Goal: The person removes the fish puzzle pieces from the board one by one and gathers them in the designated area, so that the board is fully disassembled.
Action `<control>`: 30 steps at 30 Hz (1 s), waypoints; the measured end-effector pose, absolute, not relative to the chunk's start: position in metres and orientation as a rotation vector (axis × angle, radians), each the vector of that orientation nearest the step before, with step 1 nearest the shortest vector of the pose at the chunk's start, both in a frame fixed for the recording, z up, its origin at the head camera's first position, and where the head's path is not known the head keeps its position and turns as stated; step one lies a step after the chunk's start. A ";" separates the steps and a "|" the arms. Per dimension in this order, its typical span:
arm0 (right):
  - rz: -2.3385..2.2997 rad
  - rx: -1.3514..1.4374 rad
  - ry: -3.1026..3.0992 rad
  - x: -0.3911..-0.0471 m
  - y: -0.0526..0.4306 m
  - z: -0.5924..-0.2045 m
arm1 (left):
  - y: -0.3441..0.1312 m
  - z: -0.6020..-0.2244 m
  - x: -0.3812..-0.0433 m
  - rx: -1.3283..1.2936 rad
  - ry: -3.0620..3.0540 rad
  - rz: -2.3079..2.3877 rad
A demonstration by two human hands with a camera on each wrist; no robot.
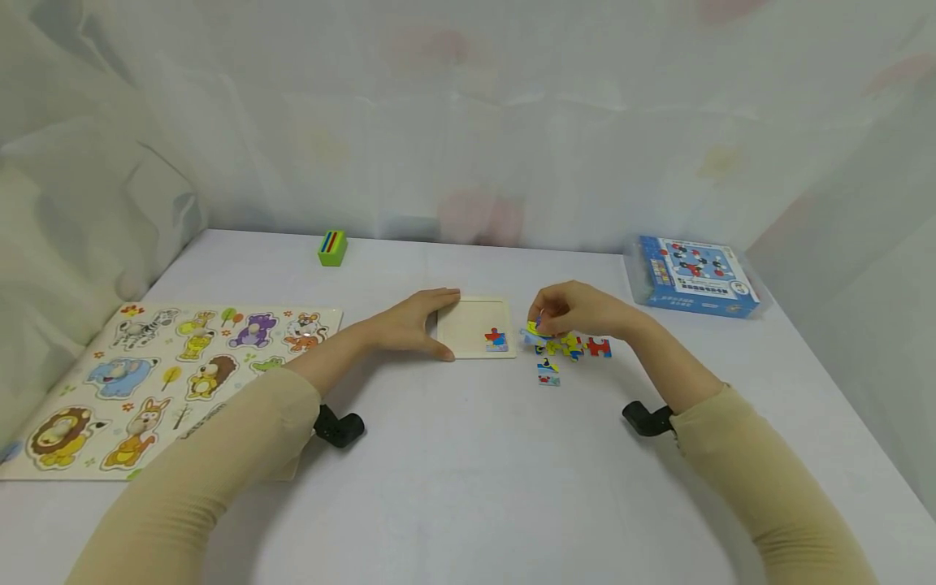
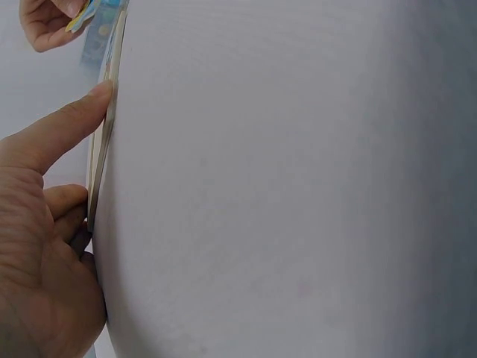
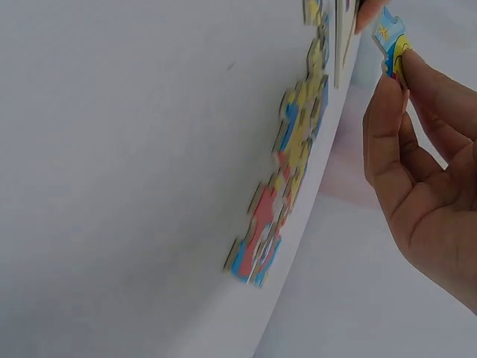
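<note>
My left hand [image 1: 409,321] holds a small pale wooden puzzle tray [image 1: 461,329] by its left side, thumb at the near edge and fingers at the far edge. Inside the tray's near right corner lies a red and blue jigsaw piece [image 1: 496,340]. Just right of the tray, my right hand [image 1: 581,309] pinches a blue and yellow jigsaw piece [image 3: 393,48] between thumb and fingertips, raised above the table in the right wrist view. Several loose yellow, red and blue pieces [image 3: 302,123] lie below that hand, and more pieces [image 1: 548,372] sit nearer the front.
A large animal picture board [image 1: 241,349] lies at the left, partly under the left forearm. A green block with coloured stripes [image 1: 332,249] stands toward the back. At the back right is a blue box [image 1: 698,276]. Light curtains [image 1: 468,122] hang behind the white table [image 1: 475,479].
</note>
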State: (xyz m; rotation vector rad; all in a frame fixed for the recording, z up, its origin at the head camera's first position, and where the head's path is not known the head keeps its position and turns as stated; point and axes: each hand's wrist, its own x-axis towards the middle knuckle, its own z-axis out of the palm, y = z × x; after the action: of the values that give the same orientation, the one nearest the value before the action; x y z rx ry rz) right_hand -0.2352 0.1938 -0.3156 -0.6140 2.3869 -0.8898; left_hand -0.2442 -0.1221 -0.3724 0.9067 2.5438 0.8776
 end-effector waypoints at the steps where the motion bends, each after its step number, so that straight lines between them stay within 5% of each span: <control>1: -0.885 -0.613 2.384 -0.235 0.196 -0.316 | -0.122 -0.372 -0.244 0.904 2.544 0.877; 30: -0.786 -0.561 2.329 -0.214 0.239 -0.320 | -0.121 -0.373 -0.243 0.904 2.554 0.868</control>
State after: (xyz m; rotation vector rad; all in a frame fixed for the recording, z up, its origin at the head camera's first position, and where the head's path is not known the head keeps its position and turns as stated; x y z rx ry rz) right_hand -0.2140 0.2393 -0.3204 -0.5611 2.3286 -0.7860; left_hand -0.2434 -0.1213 -0.3727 0.9041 2.5539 0.8680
